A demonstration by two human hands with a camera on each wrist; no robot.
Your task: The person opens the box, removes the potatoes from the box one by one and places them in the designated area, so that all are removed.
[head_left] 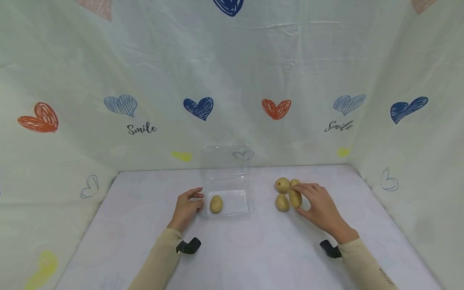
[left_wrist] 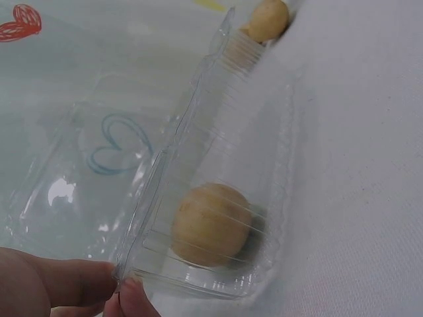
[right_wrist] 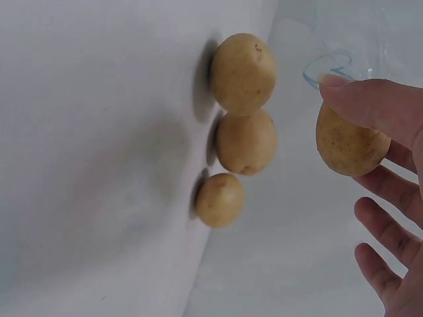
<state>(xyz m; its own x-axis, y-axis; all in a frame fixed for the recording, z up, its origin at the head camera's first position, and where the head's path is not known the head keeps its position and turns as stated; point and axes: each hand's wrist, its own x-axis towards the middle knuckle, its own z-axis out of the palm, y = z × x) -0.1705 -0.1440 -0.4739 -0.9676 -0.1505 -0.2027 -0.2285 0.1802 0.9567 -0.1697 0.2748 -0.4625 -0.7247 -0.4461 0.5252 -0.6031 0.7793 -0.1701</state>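
Observation:
My left hand (head_left: 185,208) pinches the near-left rim of a clear plastic clamshell container (head_left: 235,197) between thumb and finger. Its lid (head_left: 224,158) is swung up at the back. One potato (head_left: 216,204) lies inside, toward the left; the left wrist view shows this potato (left_wrist: 211,224) through the ribbed wall. My right hand (head_left: 320,209) grips another potato (right_wrist: 347,142) between thumb and fingers, raised off the table, with the ring and little fingers spread free. Beside it, three more potatoes (right_wrist: 243,74) sit close together on the table.
A white cloth covers the table (head_left: 246,253). Behind it hangs a pale curtain (head_left: 232,72) printed with hearts and "Smile". The loose potatoes (head_left: 282,202) are to the right of the container. Dark camera mounts (head_left: 189,245) are worn at both wrists.

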